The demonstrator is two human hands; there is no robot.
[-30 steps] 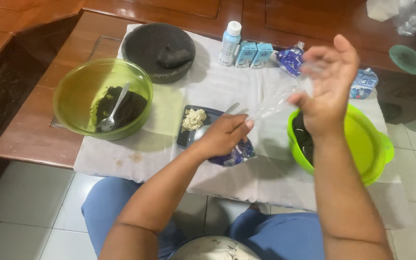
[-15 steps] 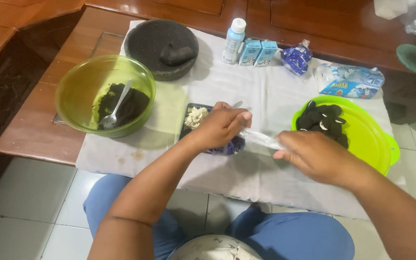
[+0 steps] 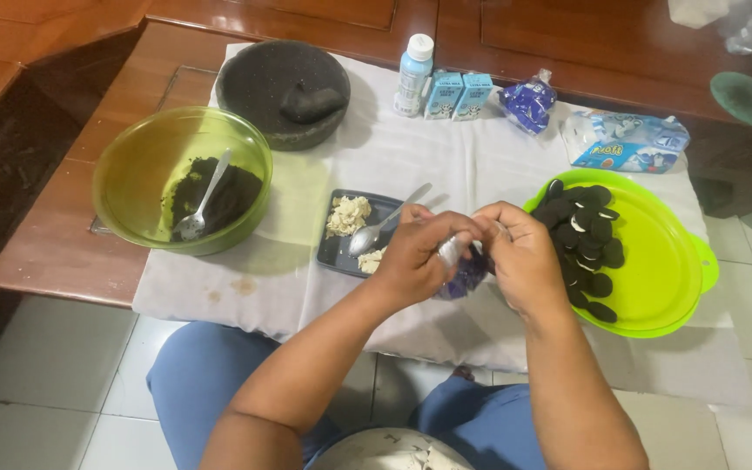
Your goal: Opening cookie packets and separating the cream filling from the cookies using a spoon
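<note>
White cloth [image 3: 411, 165], green bowl [image 3: 132, 165] of dark crumbs, lime lid [image 3: 668, 270] of cookies, both hands' grip tight on a wrapper [image 3: 467, 270].

left hand [image 3: 419, 257], right hand [image 3: 520, 257], fingers curled together

Home setting, food prep on a low table.

Low wooden table [image 3: 54, 252] over white tiled floor [image 3: 36, 383], white cloth [image 3: 446, 165] spread on top. Stone mortar [image 3: 285, 91] far, green bowl [image 3: 180, 178] left, green plate [image 3: 663, 270] of dark sandwich cookies [image 3: 585, 244] right.
</note>
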